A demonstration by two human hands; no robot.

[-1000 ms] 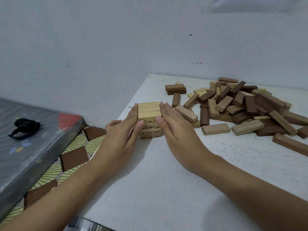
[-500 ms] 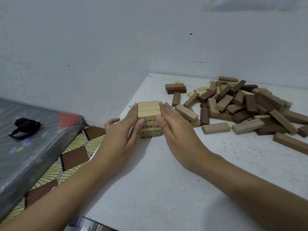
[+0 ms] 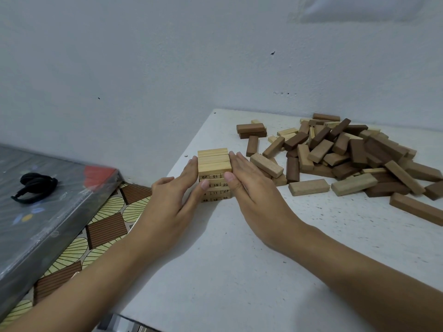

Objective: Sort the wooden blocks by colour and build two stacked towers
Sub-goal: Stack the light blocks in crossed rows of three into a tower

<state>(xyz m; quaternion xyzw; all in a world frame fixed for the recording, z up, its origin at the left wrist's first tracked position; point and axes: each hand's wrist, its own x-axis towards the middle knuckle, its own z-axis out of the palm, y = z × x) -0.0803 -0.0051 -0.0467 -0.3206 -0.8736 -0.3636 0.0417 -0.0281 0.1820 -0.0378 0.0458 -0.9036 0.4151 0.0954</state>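
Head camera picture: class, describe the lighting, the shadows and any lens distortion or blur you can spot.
Head view: soft, even light, no harsh glare; faint shadows lie on the table under the left hand and right hand; the wide lens stretches the forearms toward the corners; the printed numbers on the pale tower are readable.

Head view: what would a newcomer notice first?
The left hand and right hand press flat fingers against the sides of a short tower of light numbered blocks near the left edge of the white table. To its right sprawls a loose pile of mixed light and dark brown blocks, unsorted.
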